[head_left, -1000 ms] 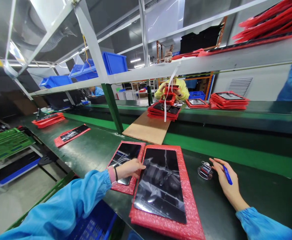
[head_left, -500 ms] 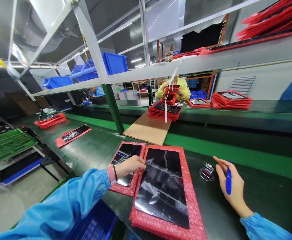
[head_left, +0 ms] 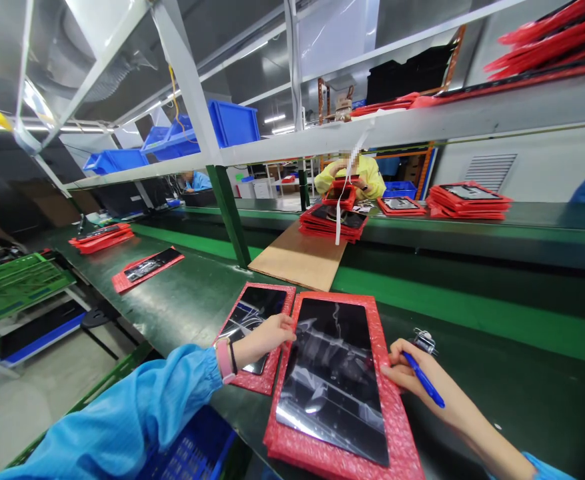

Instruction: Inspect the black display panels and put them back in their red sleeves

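Observation:
A glossy black glass screen panel (head_left: 332, 380) lies on a stack of red bubble-wrap sheets (head_left: 407, 437) in front of me. My left hand (head_left: 269, 337) pinches at its left edge, fingers bent. My right hand (head_left: 417, 373) holds a blue pen (head_left: 423, 380), and its fingertips touch the red wrap by the panel's right edge. Under my left forearm, a smaller black panel (head_left: 259, 303) rests on another red sheet (head_left: 289, 293), partly covered. Beyond my right hand sits a small shiny metal-and-clear object (head_left: 425, 339), partly hidden; its kind is unclear.
A dark green bench (head_left: 192, 303) carries a brown board (head_left: 297, 260), another wrapped panel (head_left: 149, 265) and a red stack (head_left: 102, 237). A green post (head_left: 228, 217) stands ahead. Across the bench sits a person in yellow (head_left: 372, 175). Blue bins (head_left: 235, 123) stand on the shelf.
My right hand has moved left, from beside the small shiny object to the right edge of the panel stack, still with the pen. My left hand stays at the panel's left edge.

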The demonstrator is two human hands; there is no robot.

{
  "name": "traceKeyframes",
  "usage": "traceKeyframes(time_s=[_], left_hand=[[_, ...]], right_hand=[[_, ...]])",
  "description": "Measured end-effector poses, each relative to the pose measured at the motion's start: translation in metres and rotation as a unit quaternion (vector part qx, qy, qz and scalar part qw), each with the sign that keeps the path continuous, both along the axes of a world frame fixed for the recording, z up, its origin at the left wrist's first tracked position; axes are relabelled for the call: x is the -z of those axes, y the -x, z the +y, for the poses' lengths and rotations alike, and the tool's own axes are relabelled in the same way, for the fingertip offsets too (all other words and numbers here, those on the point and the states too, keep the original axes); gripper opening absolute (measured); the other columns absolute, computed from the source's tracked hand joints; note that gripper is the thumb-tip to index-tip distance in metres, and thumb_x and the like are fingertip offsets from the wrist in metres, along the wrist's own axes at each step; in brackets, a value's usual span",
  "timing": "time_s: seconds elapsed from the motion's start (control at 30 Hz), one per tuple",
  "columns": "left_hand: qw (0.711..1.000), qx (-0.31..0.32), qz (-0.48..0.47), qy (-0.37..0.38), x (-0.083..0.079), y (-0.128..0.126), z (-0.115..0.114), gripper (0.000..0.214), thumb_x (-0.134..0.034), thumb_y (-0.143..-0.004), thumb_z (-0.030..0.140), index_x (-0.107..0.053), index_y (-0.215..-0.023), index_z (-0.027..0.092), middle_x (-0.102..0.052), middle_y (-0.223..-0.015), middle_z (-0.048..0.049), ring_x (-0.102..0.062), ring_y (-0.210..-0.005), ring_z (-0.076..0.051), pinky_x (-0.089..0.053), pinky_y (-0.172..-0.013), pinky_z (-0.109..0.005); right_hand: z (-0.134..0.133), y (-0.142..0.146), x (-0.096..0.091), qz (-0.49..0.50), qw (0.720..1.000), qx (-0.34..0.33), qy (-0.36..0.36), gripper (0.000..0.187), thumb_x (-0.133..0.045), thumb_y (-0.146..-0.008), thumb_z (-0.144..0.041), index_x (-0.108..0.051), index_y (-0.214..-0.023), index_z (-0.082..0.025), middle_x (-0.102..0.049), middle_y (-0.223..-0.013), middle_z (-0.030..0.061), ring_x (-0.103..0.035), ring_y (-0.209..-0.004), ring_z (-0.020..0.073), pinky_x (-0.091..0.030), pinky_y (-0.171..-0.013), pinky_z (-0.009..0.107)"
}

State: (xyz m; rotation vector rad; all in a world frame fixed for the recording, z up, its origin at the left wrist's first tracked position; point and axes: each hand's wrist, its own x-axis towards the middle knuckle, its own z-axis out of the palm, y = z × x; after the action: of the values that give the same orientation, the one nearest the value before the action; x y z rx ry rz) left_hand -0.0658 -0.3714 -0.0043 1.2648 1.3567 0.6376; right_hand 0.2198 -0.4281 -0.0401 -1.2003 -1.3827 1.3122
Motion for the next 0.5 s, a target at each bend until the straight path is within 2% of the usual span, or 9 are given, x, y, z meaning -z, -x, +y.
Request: traceKeyframes(time_s=[0.17,0.27,0.37,0.5], left_hand=[[0.997,0.031,-0.019,0.074,0.006,0.003,-0.007,0.038,-0.066,-0.055,0.02,-0.05,-0.09,0.017,-0.054,-0.075,0.0017,-0.053,-0.065,-0.013,-0.044,-0.061,-0.029],[0.991,0.06,-0.034,0.113,0.004,0.006,-0.016,0.035,-0.067,-0.054,0.02,-0.052,-0.085,0.016,-0.055,-0.069,0.0015,-0.056,-0.063,-0.016,-0.047,-0.061,-0.034],[0.991,0.062,-0.045,0.114,0.0,0.004,-0.025,0.029,-0.068,-0.053,0.018,-0.055,-0.08,0.015,-0.056,-0.07,0.0017,-0.055,-0.063,-0.013,-0.046,-0.064,-0.031],[0.99,0.061,-0.074,0.106,-0.008,-0.008,-0.036,0.021,-0.068,-0.053,0.013,-0.056,-0.07,0.015,-0.055,-0.071,0.0028,-0.052,-0.062,-0.01,-0.041,-0.065,-0.026]], right_hand=[[-0.013,-0.007,-0.008,0.005,1.0,-0.019,0.014,0.038,-0.071,-0.07,-0.047,-0.041,-0.067,-0.023,-0.046,-0.063,-0.0047,-0.045,-0.056,0.0121,-0.041,-0.054,0.024],[-0.027,-0.012,-0.011,-0.014,1.0,-0.005,0.019,0.033,-0.066,-0.074,-0.048,-0.044,-0.071,-0.023,-0.048,-0.067,-0.0026,-0.047,-0.063,0.0149,-0.042,-0.06,0.026],[-0.036,-0.015,-0.009,-0.025,0.999,0.014,0.023,0.031,-0.064,-0.076,-0.049,-0.047,-0.074,-0.024,-0.053,-0.07,-0.0008,-0.051,-0.069,0.0176,-0.044,-0.065,0.027],[-0.035,-0.013,0.001,0.0,0.996,0.072,0.058,0.035,-0.07,-0.068,-0.051,-0.049,-0.079,-0.025,-0.058,-0.076,-0.0001,-0.056,-0.074,0.0197,-0.047,-0.066,0.026]])
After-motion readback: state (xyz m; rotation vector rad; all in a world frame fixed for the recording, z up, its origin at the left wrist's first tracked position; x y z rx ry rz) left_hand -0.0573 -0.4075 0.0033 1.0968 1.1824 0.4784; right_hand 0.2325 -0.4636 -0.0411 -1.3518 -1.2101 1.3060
